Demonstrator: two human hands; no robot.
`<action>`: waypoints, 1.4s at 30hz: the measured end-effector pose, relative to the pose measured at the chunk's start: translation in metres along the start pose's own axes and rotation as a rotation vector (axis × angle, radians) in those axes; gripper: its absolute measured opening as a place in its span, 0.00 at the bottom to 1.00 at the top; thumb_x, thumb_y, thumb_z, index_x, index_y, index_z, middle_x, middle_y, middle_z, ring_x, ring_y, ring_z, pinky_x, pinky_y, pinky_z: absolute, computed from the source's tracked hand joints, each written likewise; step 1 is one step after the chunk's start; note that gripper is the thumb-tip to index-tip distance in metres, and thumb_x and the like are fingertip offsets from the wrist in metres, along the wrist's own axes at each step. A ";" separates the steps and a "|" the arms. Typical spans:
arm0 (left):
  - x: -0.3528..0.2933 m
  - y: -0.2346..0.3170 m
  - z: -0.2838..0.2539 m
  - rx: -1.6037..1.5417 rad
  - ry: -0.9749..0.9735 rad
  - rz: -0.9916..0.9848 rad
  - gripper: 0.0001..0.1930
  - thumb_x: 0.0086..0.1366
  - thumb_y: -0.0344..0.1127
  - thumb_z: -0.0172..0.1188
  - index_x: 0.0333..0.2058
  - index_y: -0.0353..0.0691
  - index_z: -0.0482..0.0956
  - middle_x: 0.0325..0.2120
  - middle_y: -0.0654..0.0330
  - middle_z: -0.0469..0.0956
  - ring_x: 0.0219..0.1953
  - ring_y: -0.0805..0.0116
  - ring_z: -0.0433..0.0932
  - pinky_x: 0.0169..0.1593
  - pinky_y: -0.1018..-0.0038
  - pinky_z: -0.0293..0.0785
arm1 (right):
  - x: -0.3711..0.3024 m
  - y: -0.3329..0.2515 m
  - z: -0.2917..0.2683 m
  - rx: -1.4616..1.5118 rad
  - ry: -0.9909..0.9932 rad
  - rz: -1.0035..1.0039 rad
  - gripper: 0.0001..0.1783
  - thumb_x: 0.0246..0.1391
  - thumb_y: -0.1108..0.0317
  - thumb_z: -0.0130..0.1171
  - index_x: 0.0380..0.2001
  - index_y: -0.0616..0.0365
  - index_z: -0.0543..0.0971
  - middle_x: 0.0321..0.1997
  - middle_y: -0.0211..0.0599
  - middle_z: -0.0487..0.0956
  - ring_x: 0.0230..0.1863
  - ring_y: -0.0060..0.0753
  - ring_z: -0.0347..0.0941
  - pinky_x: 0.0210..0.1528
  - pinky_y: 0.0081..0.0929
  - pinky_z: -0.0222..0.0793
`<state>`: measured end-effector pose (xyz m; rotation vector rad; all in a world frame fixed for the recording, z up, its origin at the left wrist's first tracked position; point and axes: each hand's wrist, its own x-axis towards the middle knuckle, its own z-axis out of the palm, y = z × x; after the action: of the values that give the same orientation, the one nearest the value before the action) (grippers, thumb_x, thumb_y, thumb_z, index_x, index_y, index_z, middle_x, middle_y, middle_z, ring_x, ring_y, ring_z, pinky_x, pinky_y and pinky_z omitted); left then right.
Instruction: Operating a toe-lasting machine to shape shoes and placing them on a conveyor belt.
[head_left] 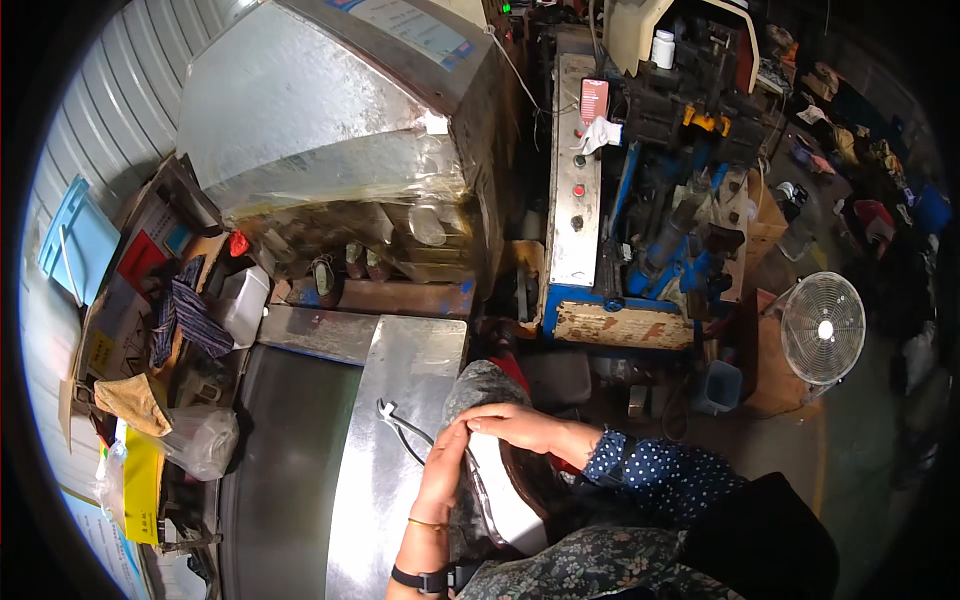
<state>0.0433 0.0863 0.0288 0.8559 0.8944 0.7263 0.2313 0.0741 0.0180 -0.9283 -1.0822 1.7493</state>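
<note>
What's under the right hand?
A white piece extends out below the right hand, with the left hand along its side. The hands cover its upper end, so that part can't be seen.

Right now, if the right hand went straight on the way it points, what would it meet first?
Probably the left hand: the right hand points leftward at its upper end. Whether they already touch is hard to tell.

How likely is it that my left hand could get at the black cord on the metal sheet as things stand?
Probably yes: the left hand is close beside the black cord, with nothing visible between them, though it seems occupied at the white piece.
</note>
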 end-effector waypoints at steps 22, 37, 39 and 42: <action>-0.032 -0.023 0.027 0.150 0.071 0.355 0.24 0.80 0.53 0.43 0.58 0.40 0.71 0.57 0.58 0.71 0.61 0.67 0.67 0.69 0.67 0.60 | -0.032 0.003 0.041 -0.472 0.247 -0.454 0.14 0.70 0.75 0.47 0.54 0.64 0.77 0.53 0.41 0.81 0.59 0.35 0.75 0.65 0.31 0.66; -0.074 -0.038 -0.058 -0.678 0.391 0.134 0.19 0.73 0.50 0.50 0.37 0.41 0.82 0.32 0.55 0.85 0.35 0.57 0.83 0.45 0.60 0.81 | -0.103 0.014 0.089 -0.999 -0.356 -0.282 0.57 0.58 0.50 0.66 0.78 0.51 0.42 0.82 0.57 0.37 0.76 0.71 0.46 0.74 0.54 0.53; -0.076 -0.049 -0.064 -0.677 0.526 0.048 0.23 0.74 0.49 0.40 0.39 0.40 0.81 0.34 0.53 0.84 0.37 0.53 0.83 0.47 0.55 0.81 | -0.121 0.023 0.087 -1.162 -0.324 -0.175 0.60 0.51 0.47 0.71 0.78 0.47 0.46 0.81 0.57 0.42 0.68 0.73 0.59 0.68 0.55 0.64; -0.074 -0.052 -0.058 -0.666 0.544 0.086 0.24 0.74 0.49 0.39 0.41 0.39 0.81 0.37 0.52 0.84 0.41 0.52 0.83 0.51 0.55 0.80 | -0.133 0.033 0.077 -1.203 -0.168 -0.088 0.61 0.44 0.50 0.74 0.78 0.40 0.50 0.79 0.55 0.50 0.65 0.74 0.64 0.65 0.55 0.67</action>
<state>-0.0307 0.0197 -0.0105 0.0949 1.0005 1.2738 0.2005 -0.0790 0.0342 -1.3715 -2.3184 0.9883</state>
